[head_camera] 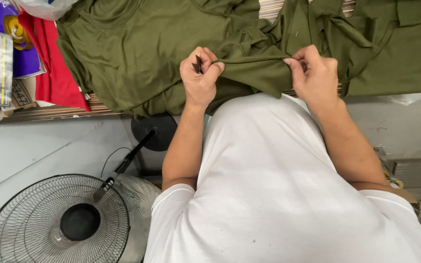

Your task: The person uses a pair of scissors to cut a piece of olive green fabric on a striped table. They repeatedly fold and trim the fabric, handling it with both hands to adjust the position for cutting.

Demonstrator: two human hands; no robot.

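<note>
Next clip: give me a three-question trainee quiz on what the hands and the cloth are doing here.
1. True or false: both hands grip the same edge of the olive green garment.
2. What does the left hand hold besides cloth? A) a small dark tool B) a tape measure C) a marker
3. What stands on the floor at lower left?

Key:
1. True; the left hand and right hand pull the edge taut between them.
2. A, a small dark tool showing between the fingers; its kind cannot be told.
3. A standing fan with a wire grille.
</note>
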